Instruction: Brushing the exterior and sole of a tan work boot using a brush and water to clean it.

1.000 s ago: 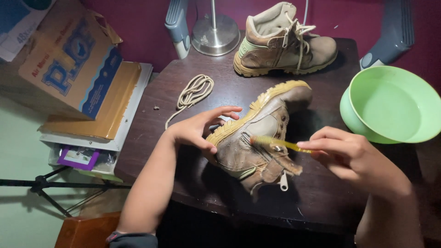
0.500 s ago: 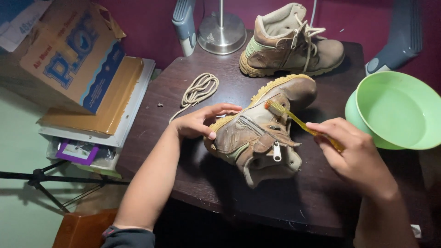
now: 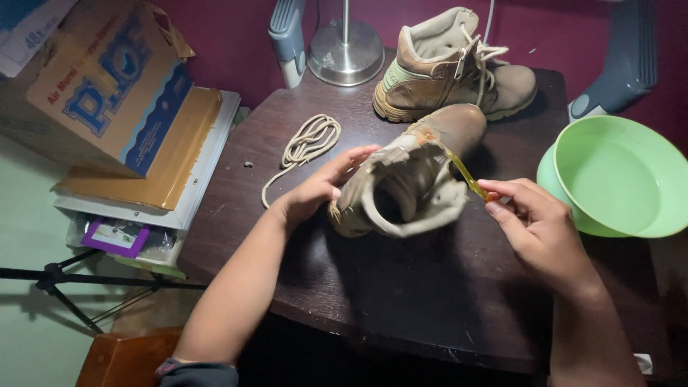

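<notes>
boot: unlaced brown boot [image 3: 412,175] now upright on the dark table [image 3: 401,301], opening toward the person, no longer on its side | left hand [image 3: 319,188]: fingers spread, steadying the heel | right hand [image 3: 534,218]: pinching a thin yellow brush [image 3: 466,174], tip now at the tongue edge | work shifts from sole to upper

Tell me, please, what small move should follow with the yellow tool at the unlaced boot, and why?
Probably a short stroke of the yellow tool along the boot near its tongue: the right hand pinches the tool with its tip against the upper, and the left hand steadies the boot at the heel side.
</notes>
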